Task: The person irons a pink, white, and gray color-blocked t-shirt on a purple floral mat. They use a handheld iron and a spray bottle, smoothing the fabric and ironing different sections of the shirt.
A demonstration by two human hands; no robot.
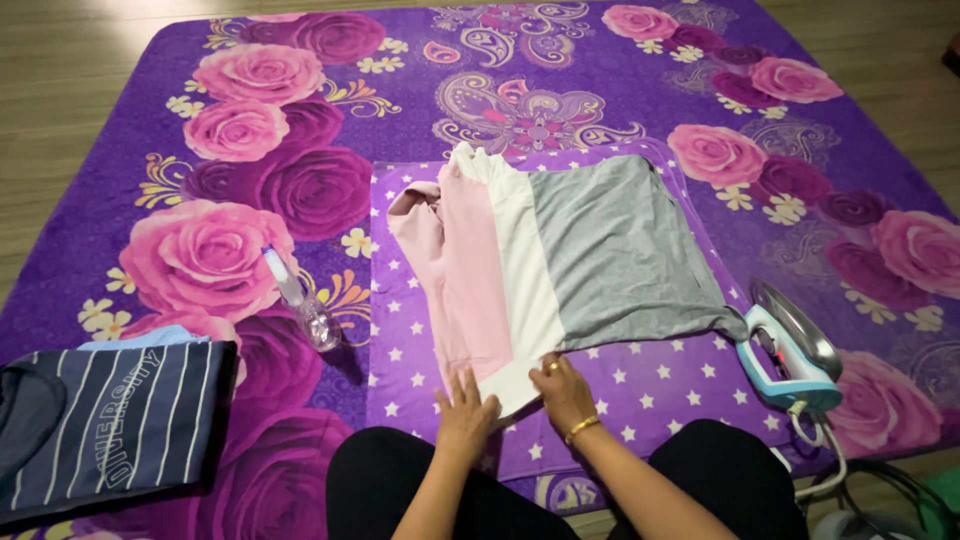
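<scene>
The garment (560, 265) lies flat in pink, white and grey bands. Both the left hand (466, 414) and right hand (565, 390) press open-palmed on its near hem, grasping nothing. An iron (792, 350) stands just right of it.

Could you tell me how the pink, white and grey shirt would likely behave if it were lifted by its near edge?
The shirt would probably sag and fold: it lies flat, with bunched pink fabric at one sleeve. It looks thin, so likely light. Under the left hand and right hand, it may slide or wrinkle on the starred purple cloth rather than hold shape.
</scene>
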